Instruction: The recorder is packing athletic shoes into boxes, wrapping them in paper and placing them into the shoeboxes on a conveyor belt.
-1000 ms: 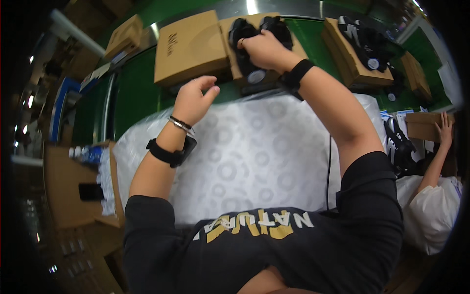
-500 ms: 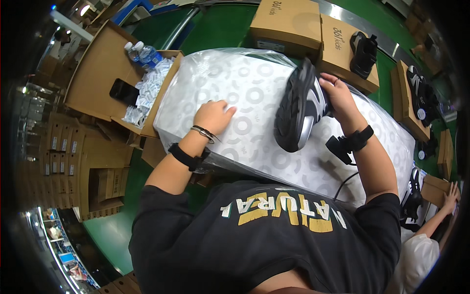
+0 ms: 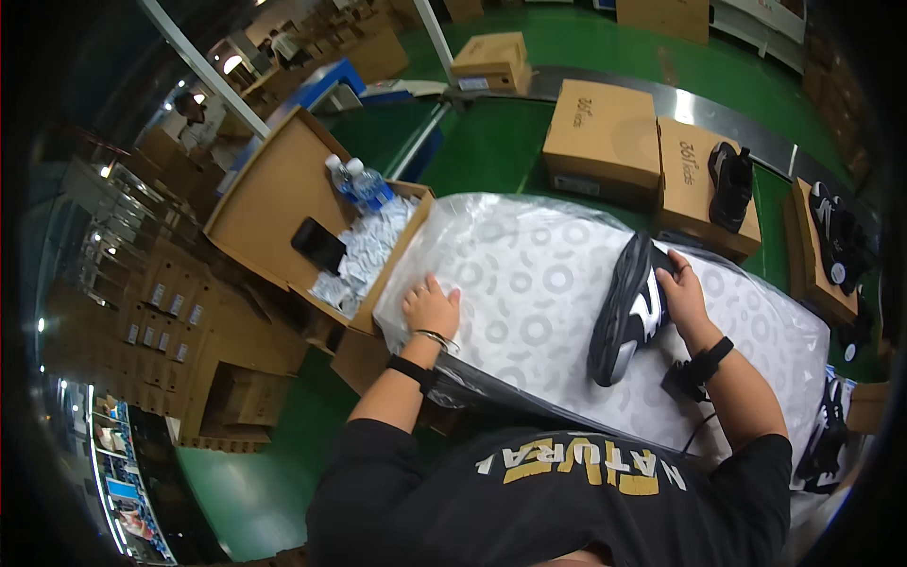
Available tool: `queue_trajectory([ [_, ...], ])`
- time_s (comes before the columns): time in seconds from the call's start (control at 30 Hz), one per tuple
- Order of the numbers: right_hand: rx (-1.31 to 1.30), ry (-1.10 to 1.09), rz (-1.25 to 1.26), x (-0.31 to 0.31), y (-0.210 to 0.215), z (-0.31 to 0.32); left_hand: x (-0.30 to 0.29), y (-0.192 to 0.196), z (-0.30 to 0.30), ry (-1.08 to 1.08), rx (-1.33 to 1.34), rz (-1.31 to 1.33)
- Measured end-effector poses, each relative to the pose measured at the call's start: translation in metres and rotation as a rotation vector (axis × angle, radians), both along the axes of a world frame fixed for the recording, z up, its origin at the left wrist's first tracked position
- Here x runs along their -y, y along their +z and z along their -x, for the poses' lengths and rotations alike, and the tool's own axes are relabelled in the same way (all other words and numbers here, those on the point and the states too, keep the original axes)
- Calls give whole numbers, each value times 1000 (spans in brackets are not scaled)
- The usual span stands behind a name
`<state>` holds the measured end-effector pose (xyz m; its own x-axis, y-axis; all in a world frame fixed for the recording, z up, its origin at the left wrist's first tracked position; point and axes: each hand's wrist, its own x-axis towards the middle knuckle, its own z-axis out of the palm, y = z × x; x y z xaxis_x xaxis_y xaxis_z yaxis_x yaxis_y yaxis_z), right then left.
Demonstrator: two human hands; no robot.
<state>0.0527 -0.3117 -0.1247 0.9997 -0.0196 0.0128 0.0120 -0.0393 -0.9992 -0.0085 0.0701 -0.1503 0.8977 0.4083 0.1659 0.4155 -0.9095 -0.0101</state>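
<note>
Right hand (image 3: 685, 298), right of centre, curls closed round black shoe (image 3: 628, 317), probably steadying it over patterned paper (image 3: 524, 326); left hand (image 3: 432, 309), centre-left, half-open, apparently empty.

Black-and-white shoe (image 3: 629, 310), tilted sideways, sole (image 3: 610, 307) leftward

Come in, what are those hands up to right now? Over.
Right hand holds black-and-white shoe. Left hand over white patterned sheet, nothing visible in it. Open carton near left hand, clear of shoe.
</note>
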Motion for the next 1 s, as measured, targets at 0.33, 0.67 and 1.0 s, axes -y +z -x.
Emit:
queue_trajectory([
  [0.33, 39, 275, 106, 1, 171, 22, 109, 202, -30, -1198, 163, 646],
  [0.67, -207, -223, 141, 138, 90, 54, 242, 182, -44, -1742, -4, 636],
  [1.0, 233, -470, 791, 140, 68, -78, 262, 100, -61, -1320, -249, 37],
])
